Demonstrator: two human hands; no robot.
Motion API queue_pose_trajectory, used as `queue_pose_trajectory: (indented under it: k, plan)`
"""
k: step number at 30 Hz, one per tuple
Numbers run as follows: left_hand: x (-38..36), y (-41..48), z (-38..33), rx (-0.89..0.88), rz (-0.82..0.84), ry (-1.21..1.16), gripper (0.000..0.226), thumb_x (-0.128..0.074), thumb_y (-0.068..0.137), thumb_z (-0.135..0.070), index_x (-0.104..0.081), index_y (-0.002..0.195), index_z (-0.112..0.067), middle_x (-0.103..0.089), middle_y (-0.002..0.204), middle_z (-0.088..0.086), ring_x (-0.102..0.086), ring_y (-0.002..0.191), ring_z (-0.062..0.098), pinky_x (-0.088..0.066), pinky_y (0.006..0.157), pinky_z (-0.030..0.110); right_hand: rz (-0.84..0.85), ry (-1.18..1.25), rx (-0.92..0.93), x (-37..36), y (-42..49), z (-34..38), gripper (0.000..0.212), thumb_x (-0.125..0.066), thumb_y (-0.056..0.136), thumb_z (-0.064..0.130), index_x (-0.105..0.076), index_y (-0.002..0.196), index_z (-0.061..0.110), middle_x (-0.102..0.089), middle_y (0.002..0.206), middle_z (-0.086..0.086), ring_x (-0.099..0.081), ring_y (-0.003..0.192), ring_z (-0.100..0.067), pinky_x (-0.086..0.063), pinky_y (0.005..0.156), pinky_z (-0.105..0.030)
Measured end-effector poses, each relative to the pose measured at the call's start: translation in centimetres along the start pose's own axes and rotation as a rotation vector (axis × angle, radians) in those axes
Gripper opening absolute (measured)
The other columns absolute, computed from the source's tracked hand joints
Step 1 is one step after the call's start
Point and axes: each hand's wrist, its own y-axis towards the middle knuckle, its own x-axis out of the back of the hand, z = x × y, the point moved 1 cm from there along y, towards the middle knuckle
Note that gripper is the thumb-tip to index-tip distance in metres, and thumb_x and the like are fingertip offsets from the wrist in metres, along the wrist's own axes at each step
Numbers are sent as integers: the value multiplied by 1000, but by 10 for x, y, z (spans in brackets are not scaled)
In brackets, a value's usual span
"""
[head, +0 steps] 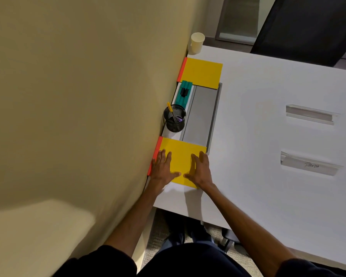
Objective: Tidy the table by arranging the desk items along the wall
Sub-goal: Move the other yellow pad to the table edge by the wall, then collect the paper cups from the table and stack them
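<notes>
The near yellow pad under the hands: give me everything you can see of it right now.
The near yellow pad is a flat rectangle with a plain yellow cover and an orange-red binding strip along the edge against the wall. It lies flat on the white table, near the front edge. Its far edge overlaps the grey tray. The left hand and right hand both rest palm-down on it, fingers spread. No writing shows on the cover.

We see two yellow notepads [181, 156] [203, 72] with orange-red spines, a teal stapler [183, 94], a black mesh pen cup [174, 118], a cream paper cup [197, 43], a white table [268, 120] and a beige wall [78, 86].
</notes>
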Motion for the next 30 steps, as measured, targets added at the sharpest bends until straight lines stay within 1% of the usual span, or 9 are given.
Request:
queue_pose_trajectory:
  k: [3,7,12,16,20,22,26,30]
  plan:
    - [3,-1,-1,-4,2,31,95,-53,92,-58,0,158,-16,8,166,12,5,155,29,-10,125,47,2,-14,9,3,-1,-1,92,-79,82,38,-28,155,14,-7,166,-10,-7,155,-30,-26,123,-43]
    - [7,-5,-5,-18,-56,10,79,-48,99,-48,-4,159,-21,0,167,9,-1,155,28,-17,124,48,-34,7,5,11,-6,-4,83,-72,88,41,-31,153,10,-16,165,-9,-17,153,-28,-31,121,-42]
    - [9,-11,-20,-64,-100,-39,68,-42,103,-43,-10,159,-23,-5,167,8,-3,155,25,-15,124,47,-130,56,6,22,-17,-7,80,-67,90,44,-31,152,10,-25,162,-8,-27,149,-27,-33,118,-42]
    - [12,-15,-36,-99,-151,-48,65,-35,104,-45,-10,158,-20,-9,166,8,-6,155,25,-14,124,47,-210,107,-5,32,-31,-8,77,-64,92,44,-29,153,10,-28,161,-8,-28,149,-26,-33,118,-43]
    - [16,-18,-62,-160,-194,-8,65,-29,104,-48,-9,158,-16,-10,166,7,-9,155,23,-15,124,46,-310,135,-5,45,-49,-15,71,-60,95,43,-33,152,12,-29,160,-8,-27,150,-23,-33,117,-42]
    - [18,-21,-77,-191,-203,-30,66,-26,105,-48,-7,158,-16,-9,166,8,-8,155,24,-13,125,46,-364,132,-21,55,-56,-21,68,-59,96,43,-35,151,12,-29,160,-7,-26,150,-23,-34,117,-42]
    - [21,-31,-109,-263,-219,-85,66,-25,105,-48,-5,158,-15,-7,166,7,-6,155,23,-10,126,45,-447,128,-63,82,-76,-37,64,-55,98,43,-35,151,13,-29,160,-5,-25,150,-22,-33,116,-42]
    - [32,-40,-137,-338,-246,-137,65,-26,105,-46,-8,158,-13,-9,166,8,-7,155,23,-9,126,46,-531,129,-81,115,-94,-50,61,-51,100,42,-34,151,12,-29,160,-7,-23,150,-23,-32,115,-44]
